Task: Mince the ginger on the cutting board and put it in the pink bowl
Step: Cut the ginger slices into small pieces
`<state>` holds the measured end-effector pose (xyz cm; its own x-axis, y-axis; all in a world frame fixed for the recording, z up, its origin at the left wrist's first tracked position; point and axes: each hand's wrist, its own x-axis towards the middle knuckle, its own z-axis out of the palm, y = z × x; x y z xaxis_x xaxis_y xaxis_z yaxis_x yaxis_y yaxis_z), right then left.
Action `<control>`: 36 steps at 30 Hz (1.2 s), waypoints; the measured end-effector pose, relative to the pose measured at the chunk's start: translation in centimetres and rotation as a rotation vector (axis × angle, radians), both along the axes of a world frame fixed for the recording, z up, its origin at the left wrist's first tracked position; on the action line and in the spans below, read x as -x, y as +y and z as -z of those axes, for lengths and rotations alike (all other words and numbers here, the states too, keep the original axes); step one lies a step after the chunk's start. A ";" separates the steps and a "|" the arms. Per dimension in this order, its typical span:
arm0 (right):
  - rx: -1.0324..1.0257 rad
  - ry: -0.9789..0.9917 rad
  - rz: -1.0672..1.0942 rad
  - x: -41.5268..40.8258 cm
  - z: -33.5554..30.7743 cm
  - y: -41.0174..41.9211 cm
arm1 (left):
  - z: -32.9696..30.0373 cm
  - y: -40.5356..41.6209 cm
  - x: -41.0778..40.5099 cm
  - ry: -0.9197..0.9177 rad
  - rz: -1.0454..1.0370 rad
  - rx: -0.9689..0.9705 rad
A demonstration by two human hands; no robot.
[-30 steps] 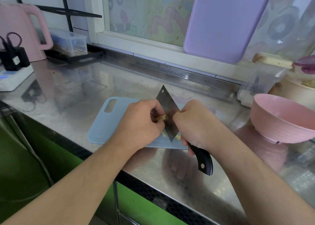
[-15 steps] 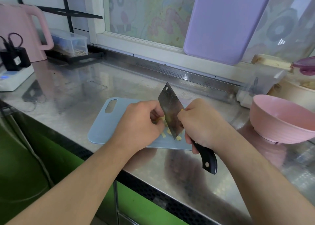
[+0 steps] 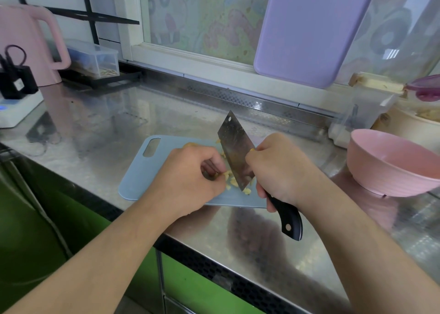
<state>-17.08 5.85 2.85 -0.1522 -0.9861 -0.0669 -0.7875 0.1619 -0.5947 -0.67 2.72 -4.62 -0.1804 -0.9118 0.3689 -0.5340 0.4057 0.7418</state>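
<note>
Ginger [image 3: 230,178] lies in small pale yellow pieces on the blue cutting board [image 3: 152,170], scattered between the two hands, with a few bits near the board's far edge. Compared with half a second ago, the cleaver [image 3: 235,154] has tipped a little more: its far corner with the hole points up and away, and its near corner rests down among the pieces. The left hand [image 3: 190,180] has shifted slightly, and more of the loose ginger shows beside it now.

The right hand [image 3: 281,170] is clenched around the cleaver's black handle, whose riveted end sticks out toward the tabletop's [image 3: 95,128] front edge. The left hand's fingers [image 3: 212,168] are curled in, pinching at the ginger next to the blade; how much they grip I cannot tell.

The pink bowl [image 3: 390,163] stands on the tabletop to the right, well apart from the board, and its visible inside is bare. A clear lidded box [image 3: 95,59] at the back left holds something pale and small that I cannot identify. A cream container [image 3: 414,125] behind the bowl shows yellowish contents.

The board's near edge sits close to the tabletop's front edge. Open steel surface stretches left of the board toward a white base [image 3: 16,110] and pink kettle [image 3: 26,42], and a strip lies free between board and bowl.
</note>
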 end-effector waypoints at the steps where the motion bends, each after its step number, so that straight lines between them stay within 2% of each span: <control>1: -0.003 0.001 -0.006 0.0 -0.1 0.0 | 0.1 -0.1 0.0 -0.003 0.001 -0.002; 6: -0.013 -0.058 0.006 0.1 -0.5 0.3 | 0.4 -0.3 0.0 -0.026 -0.037 0.018; 17: 0.019 0.116 -0.096 -0.2 -1.1 1.0 | 0.5 -0.4 0.0 -0.028 -0.055 0.019; 36: -0.039 0.118 -0.100 -0.9 -1.5 1.4 | 0.6 -0.6 0.0 -0.045 -0.051 0.031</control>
